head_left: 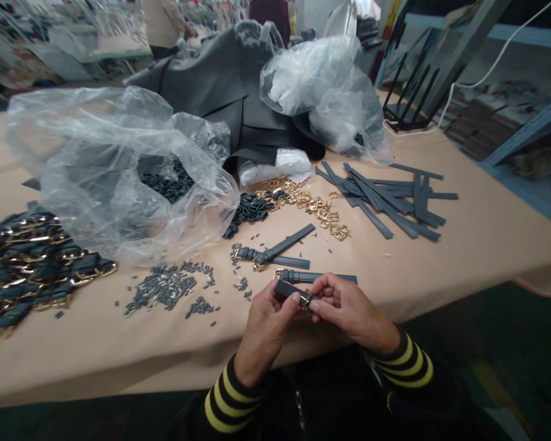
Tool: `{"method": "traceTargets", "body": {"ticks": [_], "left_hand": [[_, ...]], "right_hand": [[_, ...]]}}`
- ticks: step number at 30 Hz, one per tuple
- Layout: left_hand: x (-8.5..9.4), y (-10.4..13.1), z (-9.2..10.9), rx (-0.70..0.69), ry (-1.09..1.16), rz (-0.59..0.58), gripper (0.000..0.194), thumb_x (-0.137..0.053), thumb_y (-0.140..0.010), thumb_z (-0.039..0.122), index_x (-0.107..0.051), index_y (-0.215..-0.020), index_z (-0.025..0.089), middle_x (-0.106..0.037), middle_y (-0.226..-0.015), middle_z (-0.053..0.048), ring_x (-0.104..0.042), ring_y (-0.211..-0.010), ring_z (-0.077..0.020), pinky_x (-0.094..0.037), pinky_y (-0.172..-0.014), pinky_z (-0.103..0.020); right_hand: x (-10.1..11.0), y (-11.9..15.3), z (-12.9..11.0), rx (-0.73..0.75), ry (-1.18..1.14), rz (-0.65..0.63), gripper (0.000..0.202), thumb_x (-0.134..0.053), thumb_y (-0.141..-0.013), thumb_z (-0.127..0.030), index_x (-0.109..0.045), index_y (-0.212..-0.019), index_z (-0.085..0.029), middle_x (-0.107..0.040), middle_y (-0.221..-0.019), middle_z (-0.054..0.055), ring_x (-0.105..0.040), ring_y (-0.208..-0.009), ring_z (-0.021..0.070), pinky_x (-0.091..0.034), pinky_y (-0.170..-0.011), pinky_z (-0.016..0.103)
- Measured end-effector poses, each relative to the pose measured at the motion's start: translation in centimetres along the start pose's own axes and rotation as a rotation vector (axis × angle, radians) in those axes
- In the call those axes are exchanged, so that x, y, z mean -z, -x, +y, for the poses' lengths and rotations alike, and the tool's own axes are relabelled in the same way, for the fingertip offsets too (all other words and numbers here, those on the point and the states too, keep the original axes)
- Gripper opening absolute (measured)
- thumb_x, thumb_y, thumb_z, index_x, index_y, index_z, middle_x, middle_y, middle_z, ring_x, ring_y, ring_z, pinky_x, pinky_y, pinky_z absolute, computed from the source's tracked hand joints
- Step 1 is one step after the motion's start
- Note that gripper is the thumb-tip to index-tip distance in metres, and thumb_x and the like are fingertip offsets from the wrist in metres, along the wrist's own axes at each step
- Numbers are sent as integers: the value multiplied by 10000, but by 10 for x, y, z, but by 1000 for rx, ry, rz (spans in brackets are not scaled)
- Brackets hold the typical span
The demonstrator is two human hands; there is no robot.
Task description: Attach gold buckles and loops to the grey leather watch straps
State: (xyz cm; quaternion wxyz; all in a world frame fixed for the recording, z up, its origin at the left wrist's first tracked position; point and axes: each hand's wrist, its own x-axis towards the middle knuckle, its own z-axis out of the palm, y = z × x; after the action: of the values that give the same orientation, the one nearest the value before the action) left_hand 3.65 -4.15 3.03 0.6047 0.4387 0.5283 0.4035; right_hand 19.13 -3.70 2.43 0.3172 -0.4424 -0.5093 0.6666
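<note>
At the table's (174,352) near edge, a dark strap (286,290) is held between the two hands, with twelve o'clock taken as straight away from the wearer. By the left hand (262,315) the strap is pinched between thumb and fingers, its broad end resting towards ten o'clock. By the right hand (349,309) the other end is gripped at the gold buckle (307,300), thumb and fingertips closed around it; how the strap is threaded there cannot be told.

Just beyond the fingers, at twelve o'clock, a buckled strap (321,277) is laid flat on the table. At eleven, two crossed straps (280,250) are seen. Loose gold buckles (324,211) are scattered at twelve, and plain strips (386,199) are heaped at one to two.

At ten o'clock, dark loops (169,180) are held in an open clear plastic bag (105,141). At twelve to one, a second clear bag (321,73) is bunched up; its pale, crumpled contents cannot be identified. At about nine to ten, small dark pieces (163,288) are piled directly on the table.
</note>
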Motion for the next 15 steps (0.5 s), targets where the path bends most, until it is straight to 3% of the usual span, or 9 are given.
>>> {"method": "traceTargets", "body": {"ticks": [5, 7, 10, 13, 15], "left_hand": [[-3, 0, -7, -18, -38, 35, 171, -593, -739, 296, -504, -731, 151, -540, -656, 17, -511, -615, -121, -430, -597, -236], [-6, 3, -7, -83, -147, 54, 132, -564, -765, 278, -515, -760, 155, -538, -693, 3, -517, -650, -131, -435, -625, -244], [-8, 12, -4, -225, -269, 68, 122, -493, -814, 231, -541, -908, 170, -538, -900, -50, -527, -857, -167, -432, -774, -274], [-2, 20, 2, -285, -270, -50, 218, -421, -852, 221, -567, -1010, 186, -504, -1082, -87, -468, -1040, -202, -376, -904, -313], [6, 20, 5, -213, -174, -186, 286, -360, -878, 256, -604, -1004, 175, -508, -1105, -105, -478, -1039, -221, -397, -879, -329]], "right_hand": [[2, -1, 0, -39, 31, -40, 163, -557, -784, -269, -455, -806, -144, -548, -670, -14, -548, -558, 83, -431, -537, 208], [0, -2, 1, -19, 69, -4, 160, -550, -790, -275, -454, -781, -148, -523, -618, -30, -523, -529, 79, -408, -511, 198], [-1, -4, 4, 16, 134, 67, 155, -526, -807, -273, -442, -749, -156, -474, -553, -53, -474, -483, 69, -368, -467, 180], [3, -4, 5, 25, 175, 90, 165, -517, -815, -298, -437, -761, -164, -444, -551, -63, -431, -454, 60, -334, -427, 166], [5, -2, 4, 21, 177, 40, 181, -522, -812, -323, -449, -776, -162, -458, -583, -54, -423, -454, 56, -333, -420, 163]]}}
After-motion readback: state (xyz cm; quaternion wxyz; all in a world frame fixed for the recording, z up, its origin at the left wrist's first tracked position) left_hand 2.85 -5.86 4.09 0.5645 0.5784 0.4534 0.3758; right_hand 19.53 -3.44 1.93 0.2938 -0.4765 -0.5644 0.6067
